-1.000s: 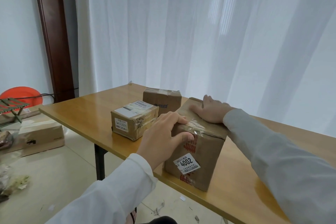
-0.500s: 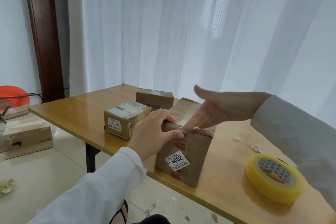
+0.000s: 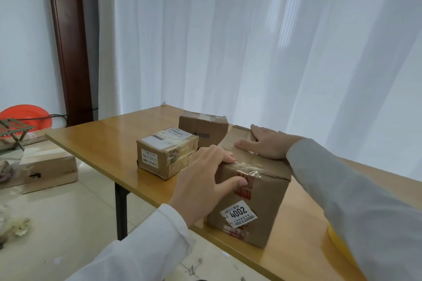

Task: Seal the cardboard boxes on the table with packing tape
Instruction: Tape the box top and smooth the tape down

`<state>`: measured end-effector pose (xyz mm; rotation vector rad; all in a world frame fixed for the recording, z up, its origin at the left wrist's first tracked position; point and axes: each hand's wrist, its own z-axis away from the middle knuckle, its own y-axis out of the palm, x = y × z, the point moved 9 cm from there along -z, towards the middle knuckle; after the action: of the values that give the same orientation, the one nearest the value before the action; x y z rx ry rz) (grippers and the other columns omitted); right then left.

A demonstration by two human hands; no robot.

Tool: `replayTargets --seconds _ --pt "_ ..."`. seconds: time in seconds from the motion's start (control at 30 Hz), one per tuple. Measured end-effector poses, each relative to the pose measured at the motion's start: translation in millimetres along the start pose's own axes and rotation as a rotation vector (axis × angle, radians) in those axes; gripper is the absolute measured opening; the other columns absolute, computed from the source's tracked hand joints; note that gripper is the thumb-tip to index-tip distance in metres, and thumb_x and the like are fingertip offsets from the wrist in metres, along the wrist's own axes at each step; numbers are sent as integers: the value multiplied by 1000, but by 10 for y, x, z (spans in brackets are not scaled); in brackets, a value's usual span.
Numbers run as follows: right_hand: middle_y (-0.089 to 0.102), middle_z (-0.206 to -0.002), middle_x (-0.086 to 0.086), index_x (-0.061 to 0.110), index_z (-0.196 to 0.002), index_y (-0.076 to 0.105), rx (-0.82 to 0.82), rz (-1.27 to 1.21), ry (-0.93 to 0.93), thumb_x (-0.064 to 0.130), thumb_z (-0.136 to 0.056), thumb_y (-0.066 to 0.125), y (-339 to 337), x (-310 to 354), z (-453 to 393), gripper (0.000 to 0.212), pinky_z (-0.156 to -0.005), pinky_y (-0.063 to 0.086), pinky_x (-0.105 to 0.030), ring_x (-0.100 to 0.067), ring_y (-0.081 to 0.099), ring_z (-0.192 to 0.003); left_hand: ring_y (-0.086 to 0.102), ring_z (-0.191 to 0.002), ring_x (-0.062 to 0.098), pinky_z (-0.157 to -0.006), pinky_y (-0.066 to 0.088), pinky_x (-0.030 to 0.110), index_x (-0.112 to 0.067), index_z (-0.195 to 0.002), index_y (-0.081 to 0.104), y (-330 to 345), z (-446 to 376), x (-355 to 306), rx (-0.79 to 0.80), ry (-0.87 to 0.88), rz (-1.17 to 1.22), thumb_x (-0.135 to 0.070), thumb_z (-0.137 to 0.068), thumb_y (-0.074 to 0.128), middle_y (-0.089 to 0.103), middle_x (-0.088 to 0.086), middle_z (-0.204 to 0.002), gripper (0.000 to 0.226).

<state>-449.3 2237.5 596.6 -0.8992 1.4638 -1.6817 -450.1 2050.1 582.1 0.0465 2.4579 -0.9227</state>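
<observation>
Nearest box is gripped at its near-left corner by left hand; right hand lies flat on top — tape strip is best pressed outward from the seam.

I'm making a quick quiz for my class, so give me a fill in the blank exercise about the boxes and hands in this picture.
1. The number of cardboard boxes standing on the table is ____.
2. The big number on the label of the nearest box reads ____.
3. The right hand lies flat on the ____ of that box.
4. The left hand wraps the box's near top corner, thumb on its ____ face.

Missing words: three; 4002; top; front
</observation>
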Motion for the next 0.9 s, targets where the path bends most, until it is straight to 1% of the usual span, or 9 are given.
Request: replayTargets --seconds 0.03,0.07,0.13,0.23,0.57,0.63,0.7,0.77,0.9 --pt "49 -137 -1 16 -128 47 -58 -11 -2 79 -82 29 -41 -7 -53 79 -106 34 -39 -23 47 -124 43 -100 -6 -72 34 5 -41 -98 44 6 6 6 -7 -1 12 -75 -70 44 52 -25 -107 43" --pt "62 -110 -2 15 -101 57 -149 -30 -12 75 -85 31 -104 -19 -107 67 -91 42 -36 -23 56 -102 43 -101 -7 -72 33 4 -41 -98 44 16 9 16 -11 -3 20 -76 -70 43 53 -24 -109 44" --pt "58 -70 -3 13 -67 50 -309 -121 -14 68 -89 37 -225 -98 -166 60 -68 42 -33 -23 57 -72 44 -102 -6 -73 33 2 -43 -99 44 26 16 19 -17 7 25 -76 -73 48 54 -23 -111 42" --pt "44 -53 -2 14 -54 34 -400 -194 -10 62 -91 41 -293 -149 -222 61 -56 36 -32 -23 46 -55 46 -103 -4 -71 35 0 -42 -100 46 26 22 27 -40 22 24 -71 -73 52 56 -22 -111 40" --pt "51 -61 -4 12 -55 45 -593 -13 -14 58 -92 42 -462 -73 -57 59 -56 31 -31 -25 50 -63 51 -96 -2 -72 36 3 -32 -94 58 8 12 4 -157 66 5 -67 -74 53 61 -21 -102 40" --pt "59 -70 -2 14 -65 57 -643 -59 -11 52 -91 50 -486 -88 4 47 -60 34 -30 -25 55 -71 50 -102 -5 -76 39 4 -42 -90 54 3 -18 61 -94 16 99 -67 -71 58 57 -30 -103 31" --pt "65 -85 3 20 -81 66 -657 -177 -25 43 -88 56 -492 -155 60 26 -67 38 -29 -22 59 -84 50 -108 -7 -82 45 11 -46 -92 53 18 -50 154 0 -38 251 -53 -73 71 56 -34 -106 27" --pt "66 -101 6 24 -96 67 -591 -289 -87 40 -87 59 -456 -192 98 20 -78 42 -30 -19 59 -101 48 -111 -11 -82 48 13 -46 -105 53 -9 -70 270 67 -84 355 -40 -74 75 54 -35 -114 38" --pt "44 -143 -2 18 -140 41 -274 -265 -104 63 -80 58 -289 -159 151 77 -108 32 -38 -21 38 -133 40 -110 -25 -80 47 7 -53 -127 39 -48 -118 431 154 -134 360 -44 -74 72 41 -43 -119 63"
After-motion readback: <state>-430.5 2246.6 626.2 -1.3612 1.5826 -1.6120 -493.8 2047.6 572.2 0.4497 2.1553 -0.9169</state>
